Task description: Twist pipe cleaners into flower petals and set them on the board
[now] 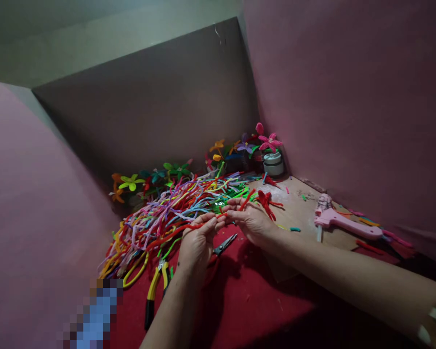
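Both my hands meet in the middle of the view, above the near edge of a heap of pipe cleaners. A red pipe cleaner (pixel 247 199) runs between them. My left hand (pixel 199 238) pinches it between thumb and fingers, and my right hand (pixel 247 219) pinches it close by, with one end sticking up past the fingers. The big heap of many-coloured pipe cleaners (pixel 174 198) lies just behind my hands. Red pipe-cleaner petals (pixel 267 203) lie right of my right hand. Scissors (pixel 225 245) rest beneath my hands, their handles partly hidden by my left hand.
Yellow-and-black pliers (pixel 152 291) lie left of my left forearm. On a brown board (pixel 294 203) to the right is a pink glue gun (pixel 349 227). Finished pipe-cleaner flowers (pixel 131 182) line the back, near a small lidded jar (pixel 273 165). Pink walls (pixel 349 97) enclose the red cloth (pixel 254 291).
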`<state>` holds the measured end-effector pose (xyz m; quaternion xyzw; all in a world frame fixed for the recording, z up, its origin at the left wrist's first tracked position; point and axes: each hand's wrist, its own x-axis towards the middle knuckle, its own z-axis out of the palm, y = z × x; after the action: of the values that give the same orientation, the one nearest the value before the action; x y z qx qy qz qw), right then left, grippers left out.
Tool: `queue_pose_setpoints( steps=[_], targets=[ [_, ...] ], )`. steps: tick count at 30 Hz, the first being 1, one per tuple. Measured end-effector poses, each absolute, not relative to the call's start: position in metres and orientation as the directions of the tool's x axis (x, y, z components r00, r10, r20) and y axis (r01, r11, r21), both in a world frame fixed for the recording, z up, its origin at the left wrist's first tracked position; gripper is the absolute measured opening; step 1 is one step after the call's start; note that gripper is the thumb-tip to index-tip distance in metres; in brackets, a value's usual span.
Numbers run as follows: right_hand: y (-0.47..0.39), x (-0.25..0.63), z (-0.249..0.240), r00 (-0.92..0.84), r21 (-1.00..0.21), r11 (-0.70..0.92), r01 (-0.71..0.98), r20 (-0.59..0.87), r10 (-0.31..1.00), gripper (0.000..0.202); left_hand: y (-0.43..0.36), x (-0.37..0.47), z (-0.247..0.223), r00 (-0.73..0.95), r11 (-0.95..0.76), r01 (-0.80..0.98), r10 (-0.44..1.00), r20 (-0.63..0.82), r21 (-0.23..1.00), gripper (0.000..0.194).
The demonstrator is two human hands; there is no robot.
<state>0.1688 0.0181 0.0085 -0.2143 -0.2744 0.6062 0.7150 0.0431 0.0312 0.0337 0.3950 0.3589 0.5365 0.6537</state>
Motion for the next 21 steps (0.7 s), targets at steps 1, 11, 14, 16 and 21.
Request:
queue_pose_setpoints(
  steps=[1,11,14,16,21],
  targets=[
    [0.020,0.169,0.009,0.111,-0.631,0.167,-0.757,0.128,0.986,0.031,0.032,0.043,0.034,0.160,0.100,-0.407,0.986,-0.038,0.908,0.014],
    [0.039,0.169,0.000,0.021,-0.750,0.102,-0.653,0.117,0.993,0.029,0.044,0.038,0.030,0.253,0.064,-0.234,0.967,-0.002,0.970,0.028],
    [0.036,0.168,-0.001,0.034,-0.794,0.120,-0.596,0.125,0.992,0.028,0.045,0.040,0.025,0.278,0.024,-0.204,0.960,0.035,0.979,0.029],
    [0.032,0.168,0.000,0.057,-0.831,0.110,-0.545,0.094,0.994,0.027,0.044,0.043,0.021,0.278,-0.006,-0.213,0.958,0.067,0.977,0.029],
    [0.027,0.165,0.004,0.073,-0.876,0.051,-0.480,0.018,0.997,0.022,0.041,0.050,0.013,0.260,-0.059,-0.228,0.958,0.119,0.972,0.026]
  ],
)
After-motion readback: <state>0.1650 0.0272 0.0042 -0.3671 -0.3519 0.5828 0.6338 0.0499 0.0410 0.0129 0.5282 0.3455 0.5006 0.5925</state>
